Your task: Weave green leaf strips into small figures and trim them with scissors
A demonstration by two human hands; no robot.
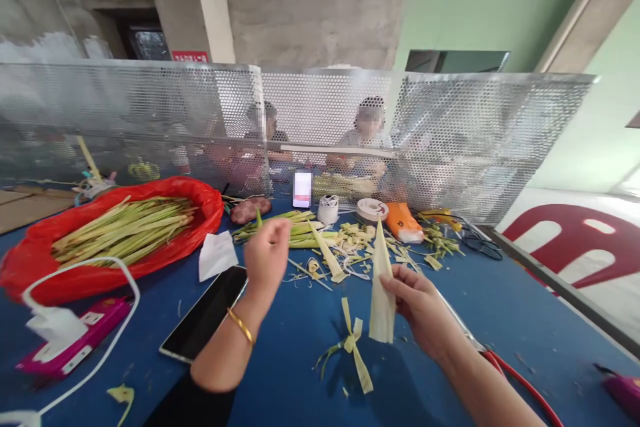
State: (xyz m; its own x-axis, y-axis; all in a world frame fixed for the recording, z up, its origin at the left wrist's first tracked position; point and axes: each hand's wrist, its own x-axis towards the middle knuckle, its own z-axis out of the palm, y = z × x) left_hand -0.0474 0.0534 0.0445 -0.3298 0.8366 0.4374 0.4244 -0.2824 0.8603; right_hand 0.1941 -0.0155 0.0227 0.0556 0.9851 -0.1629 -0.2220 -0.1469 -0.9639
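While the right hand [419,303] grips a pale, pointed leaf strip [381,297] by its edge between thumb and fingers, holding it upright just above the blue surface [290,373], the left hand [267,255] hangs in the air well apart from it, fingers bunched shut. A green tip shows just above those fingers, but whether it is pinched there cannot be told. Judging by this, the step in hand is the working of one leaf strip, held ready and not yet folded. A knotted strip [353,341] lies on the surface just below and left of the right hand, between the two forearms. Beyond both hands sits a heap of trimmings [350,239]. Left of the left hand lie a dark phone [204,315] and, farther off, a red bag [35,260] full of green stalks [125,228]. Any shaping of the strip would seem to call for the left hand to cross the gap and take the free lower end, with a firm right-hand grip so the thin leaf does not twist or tear.
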